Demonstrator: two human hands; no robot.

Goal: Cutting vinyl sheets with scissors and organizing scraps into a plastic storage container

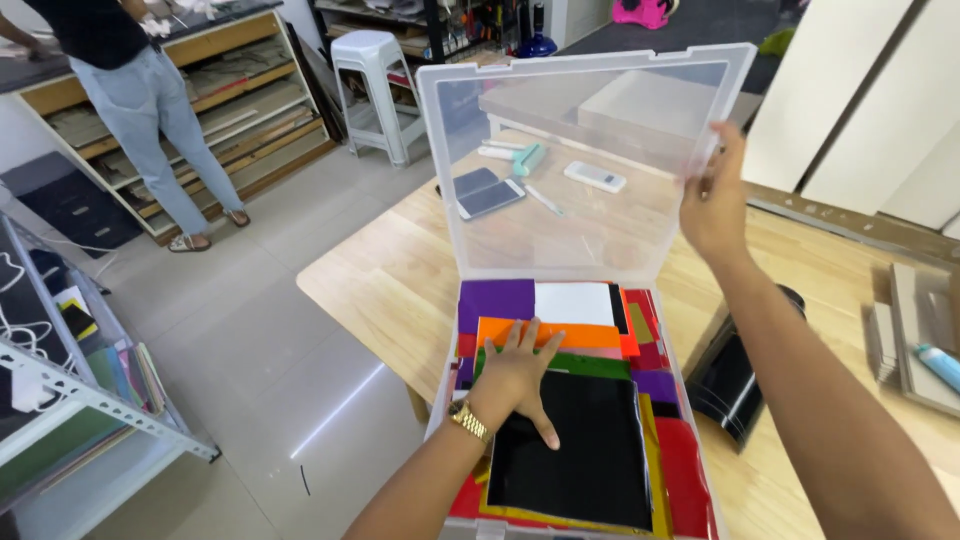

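Pale wood makes up the table across the frame's middle. On it, lower centre, sits a clear plastic box of coloured sheets, its lid raised upright. The right hand pinches the lid's right edge; the left hand lies flat, fingers spread, on the orange and black sheets. This looks like the sorting step; lifting one sheet would call for fingertips under an edge.

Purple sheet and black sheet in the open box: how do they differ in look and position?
The purple sheet lies at the far end of the clear plastic box, by the raised lid; the black sheet lies at the near end. The purple sheet is partly covered by an orange one and looks matte; the black sheet lies on top and looks glossy. The left hand touches the black sheet only. Both lie flat.
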